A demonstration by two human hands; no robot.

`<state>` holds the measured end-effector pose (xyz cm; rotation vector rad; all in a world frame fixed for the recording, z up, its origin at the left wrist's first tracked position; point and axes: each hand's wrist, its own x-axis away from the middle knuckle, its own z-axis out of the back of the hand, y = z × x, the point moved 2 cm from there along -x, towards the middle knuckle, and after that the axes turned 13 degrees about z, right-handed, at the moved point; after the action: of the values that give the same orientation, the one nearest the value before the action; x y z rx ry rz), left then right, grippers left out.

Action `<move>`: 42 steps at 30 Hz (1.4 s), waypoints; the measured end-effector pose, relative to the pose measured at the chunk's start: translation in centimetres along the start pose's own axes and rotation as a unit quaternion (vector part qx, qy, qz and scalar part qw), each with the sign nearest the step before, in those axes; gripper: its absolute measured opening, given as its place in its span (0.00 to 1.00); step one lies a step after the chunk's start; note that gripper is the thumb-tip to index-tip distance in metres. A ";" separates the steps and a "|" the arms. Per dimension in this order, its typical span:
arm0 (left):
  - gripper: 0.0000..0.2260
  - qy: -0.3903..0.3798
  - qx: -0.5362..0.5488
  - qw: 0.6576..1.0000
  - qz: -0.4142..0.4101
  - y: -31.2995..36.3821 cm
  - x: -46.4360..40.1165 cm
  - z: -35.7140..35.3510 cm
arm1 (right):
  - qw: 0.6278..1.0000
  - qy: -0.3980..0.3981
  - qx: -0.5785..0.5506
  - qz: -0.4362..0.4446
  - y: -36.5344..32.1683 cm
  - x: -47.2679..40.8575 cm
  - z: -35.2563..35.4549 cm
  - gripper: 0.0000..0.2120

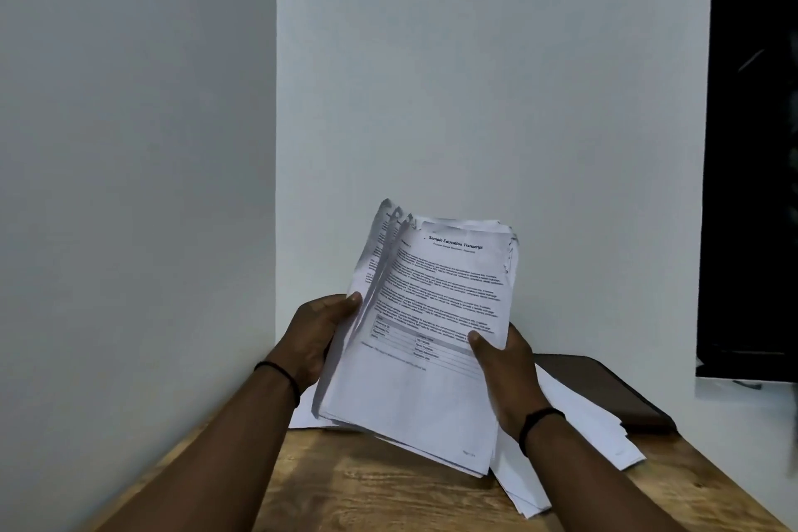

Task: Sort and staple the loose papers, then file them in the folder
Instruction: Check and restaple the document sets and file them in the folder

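Note:
I hold a thick stack of printed white papers (427, 328) up above the wooden table (380, 484); its top sheet is headed "Sample Education Transcript". My left hand (317, 335) grips the stack's left edge, thumb on the fanned sheets. My right hand (503, 367) grips the right edge, thumb lying across the top page. More loose white sheets (578, 423) lie on the table under and to the right of the stack. A dark brown folder (604, 384) lies flat at the back right, partly under those sheets. No stapler is in view.
The table stands in a corner between two pale walls (475, 78). A dark window or panel (751, 143) fills the right edge above a white sill. The table's right edge runs diagonally at lower right.

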<state>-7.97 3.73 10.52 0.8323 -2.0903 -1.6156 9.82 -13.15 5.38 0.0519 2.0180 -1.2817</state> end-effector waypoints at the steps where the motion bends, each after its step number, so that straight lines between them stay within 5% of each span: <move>1: 0.13 0.010 -0.001 1.000 0.000 0.1 0.1 -0.2 | 1.000 0.005 -0.009 -0.006 0.1 0.1 0.0 0.15; 8: 0.07 0.056 -0.014 0.998 -0.026 0.0 -0.1 -0.2 | 0.999 0.040 -0.030 -0.010 -0.5 0.2 -0.3 0.11; 13: 0.16 -0.004 -0.046 0.998 -0.042 0.0 0.2 -0.5 | 0.998 0.043 -0.039 -0.011 -0.7 0.1 -0.2 0.10; 19: 0.11 0.021 -0.081 0.995 -0.054 0.5 0.0 -1.2 | 0.998 0.040 -0.049 -0.020 -0.3 0.3 0.1 0.14; 25: 0.16 0.037 -0.060 0.997 -0.043 0.4 -0.4 -1.4 | 0.997 0.056 -0.056 -0.026 -0.7 0.2 0.8 0.12; 42: 0.07 0.009 -0.081 0.993 -0.080 0.5 0.1 -2.3 | 0.986 0.047 -0.148 -0.066 -1.2 1.0 0.7 0.11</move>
<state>-6.69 2.04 11.60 0.9754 -1.8900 -1.8253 9.04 -14.64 5.53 -0.1659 2.3062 -1.0615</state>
